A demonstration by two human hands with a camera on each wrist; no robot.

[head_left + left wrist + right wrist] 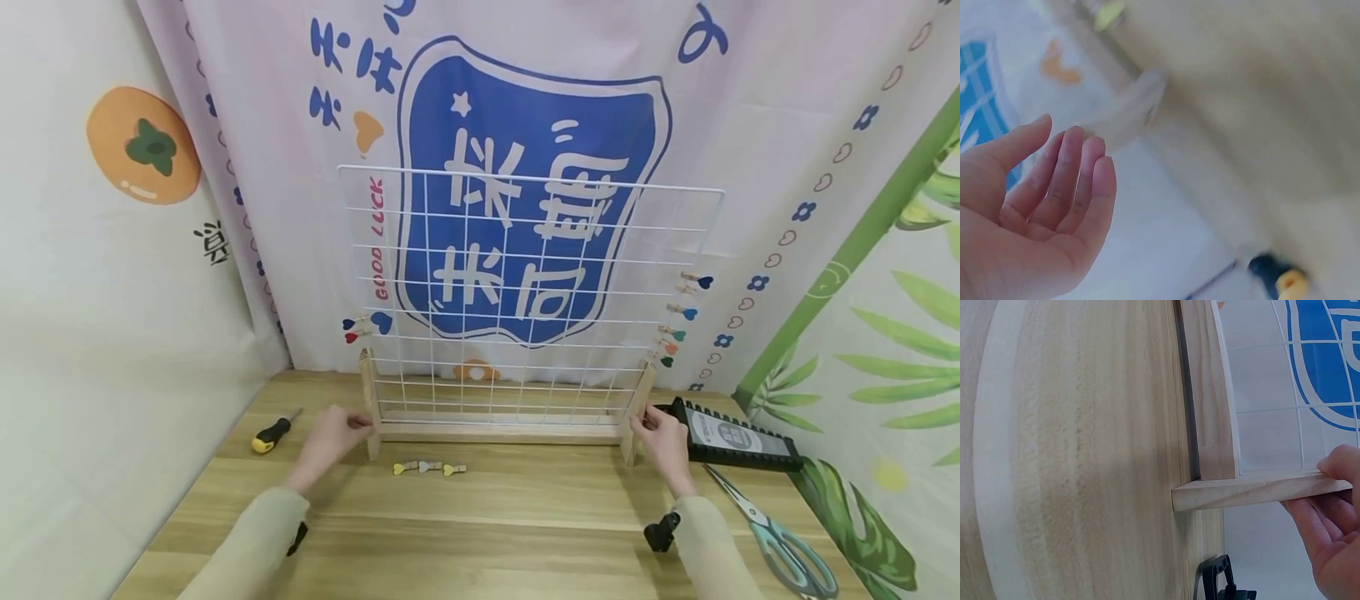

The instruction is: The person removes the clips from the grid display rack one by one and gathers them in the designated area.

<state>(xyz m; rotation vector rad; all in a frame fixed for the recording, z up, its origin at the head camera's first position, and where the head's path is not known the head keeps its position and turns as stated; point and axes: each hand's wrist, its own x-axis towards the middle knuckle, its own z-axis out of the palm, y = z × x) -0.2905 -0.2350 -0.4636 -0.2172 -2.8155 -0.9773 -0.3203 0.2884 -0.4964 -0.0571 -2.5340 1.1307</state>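
A white wire grid (487, 275) stands upright in a wooden base (498, 433) with a post at each end. My right hand (662, 437) pinches the right wooden post (1254, 490) between thumb and fingers, as the right wrist view also shows. My left hand (333, 442) is beside the left wooden post (370, 404); in the left wrist view its fingers (1066, 181) are loosely bent with nothing between them and the thumb. Small heart clips hang on both sides of the grid, two on the left edge (351, 332) and several on the right (678, 325).
Three heart clips (430, 467) lie in a row before the base. A yellow-black screwdriver (272, 435) lies at the left. On the right are a black ridged case (738, 437) and blue-handled scissors (787, 550). A printed curtain (300, 250) hangs behind the table.
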